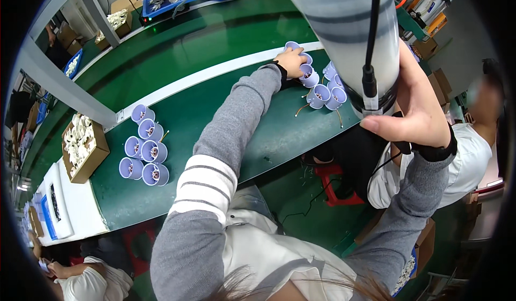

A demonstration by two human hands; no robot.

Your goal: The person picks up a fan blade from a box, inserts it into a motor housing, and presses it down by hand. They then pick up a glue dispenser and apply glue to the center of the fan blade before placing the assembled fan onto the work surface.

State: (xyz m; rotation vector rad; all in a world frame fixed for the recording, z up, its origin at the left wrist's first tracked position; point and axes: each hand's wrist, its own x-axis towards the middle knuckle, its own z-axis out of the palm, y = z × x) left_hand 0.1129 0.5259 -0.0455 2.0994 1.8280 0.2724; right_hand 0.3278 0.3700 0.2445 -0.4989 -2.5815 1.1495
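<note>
The left hand (291, 60) reaches across the green conveyor belt (215, 113) and rests, fingers curled, on top of a cluster of lavender cups (322, 89) near the white strip along the belt's far edge; whether it grips a cup cannot be told. The right hand (416, 115) closes around the lower end of a large translucent cylinder (344, 27) carrying a black cable (370, 43). A second group of lavender cups (144, 153) stands toward the belt's left end, beside a cardboard box (83, 146) of white parts.
</note>
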